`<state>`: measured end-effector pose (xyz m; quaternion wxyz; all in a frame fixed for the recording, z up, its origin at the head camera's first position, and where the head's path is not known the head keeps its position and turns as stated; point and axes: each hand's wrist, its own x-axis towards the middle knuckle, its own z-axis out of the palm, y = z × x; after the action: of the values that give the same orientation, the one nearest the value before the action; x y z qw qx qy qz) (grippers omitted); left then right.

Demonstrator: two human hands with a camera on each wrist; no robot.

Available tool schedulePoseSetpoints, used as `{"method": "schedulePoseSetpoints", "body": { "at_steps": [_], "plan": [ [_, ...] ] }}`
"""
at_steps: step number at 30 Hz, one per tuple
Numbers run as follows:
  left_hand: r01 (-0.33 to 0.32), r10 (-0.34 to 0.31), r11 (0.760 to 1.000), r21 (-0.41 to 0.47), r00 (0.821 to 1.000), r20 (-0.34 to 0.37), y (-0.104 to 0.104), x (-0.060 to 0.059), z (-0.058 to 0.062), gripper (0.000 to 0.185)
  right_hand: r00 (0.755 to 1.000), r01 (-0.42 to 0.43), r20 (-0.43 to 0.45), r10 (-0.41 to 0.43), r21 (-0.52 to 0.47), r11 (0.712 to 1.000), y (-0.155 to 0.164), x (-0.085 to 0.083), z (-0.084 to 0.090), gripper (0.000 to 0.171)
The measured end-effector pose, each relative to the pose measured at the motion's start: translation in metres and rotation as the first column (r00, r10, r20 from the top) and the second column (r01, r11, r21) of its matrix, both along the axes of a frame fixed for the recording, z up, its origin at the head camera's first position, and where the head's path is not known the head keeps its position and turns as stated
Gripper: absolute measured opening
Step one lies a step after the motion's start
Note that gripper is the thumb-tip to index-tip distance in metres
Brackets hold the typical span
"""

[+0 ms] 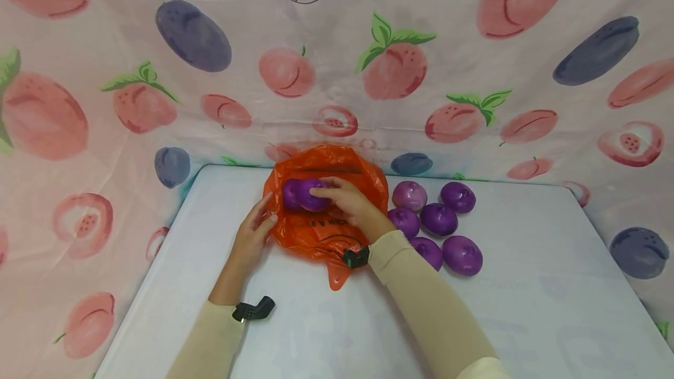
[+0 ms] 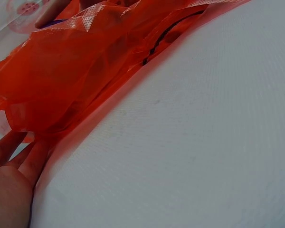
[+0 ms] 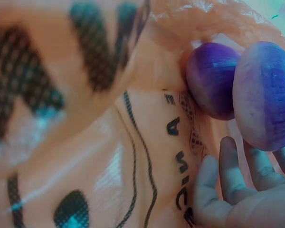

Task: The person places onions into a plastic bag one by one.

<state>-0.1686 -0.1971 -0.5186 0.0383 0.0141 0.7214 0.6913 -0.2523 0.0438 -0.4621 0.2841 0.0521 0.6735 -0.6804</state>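
An orange-red plastic bag (image 1: 300, 244) with dark print lies with its mouth spread at the back of the table. My right hand (image 1: 350, 200) reaches into it and grips a purple onion (image 1: 312, 195) between thumb and fingers. Another purple onion (image 1: 291, 194) sits inside the bag, just left of the held one. In the right wrist view, fingers curl beneath the held onion (image 3: 263, 95), with the other onion (image 3: 213, 80) behind it. My left hand (image 1: 253, 233) touches the bag's left rim, fingers fairly straight; in the left wrist view its fingertips (image 2: 35, 154) meet the orange plastic.
Several more purple onions (image 1: 439, 219) lie grouped on the table right of the bag, one paler (image 1: 409, 196). The white table (image 1: 526, 309) ends at a fruit-printed cloth (image 1: 337, 34) hanging behind. Each wrist wears a black camera (image 1: 255, 309).
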Motion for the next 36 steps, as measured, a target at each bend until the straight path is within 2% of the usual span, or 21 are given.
{"method": "schedulePoseSetpoints", "body": {
  "at_steps": [10, 18, 22, 27, 36],
  "plan": [
    [0.010, -0.010, 0.999, 0.034, 1.000, 0.001, -0.001, -0.001, -0.001, 0.056, 1.000, -0.022, 0.002, 0.022, 0.040, 0.999, 0.003, 0.002, -0.004, 0.065],
    [0.008, -0.008, 0.999, 0.035, 1.000, 0.002, -0.001, -0.001, -0.001, 0.056, 0.996, -0.059, -0.059, 0.066, 0.115, 0.992, 0.005, 0.004, -0.010, 0.072],
    [0.012, -0.012, 0.999, 0.041, 1.000, 0.000, 0.000, -0.001, 0.000, 0.056, 0.997, -0.046, -0.056, 0.055, 0.140, 0.989, 0.005, 0.006, -0.012, 0.074],
    [0.005, -0.005, 1.000, 0.022, 1.000, 0.001, -0.001, -0.001, 0.000, 0.056, 0.998, -0.031, -0.047, 0.037, 0.126, 0.992, 0.005, 0.007, -0.012, 0.074],
    [0.014, -0.014, 0.998, 0.069, 1.000, 0.009, 0.000, -0.001, -0.002, 0.057, 0.998, -0.028, -0.054, 0.037, 0.159, 0.987, 0.007, 0.009, -0.013, 0.081]
  ]
}}
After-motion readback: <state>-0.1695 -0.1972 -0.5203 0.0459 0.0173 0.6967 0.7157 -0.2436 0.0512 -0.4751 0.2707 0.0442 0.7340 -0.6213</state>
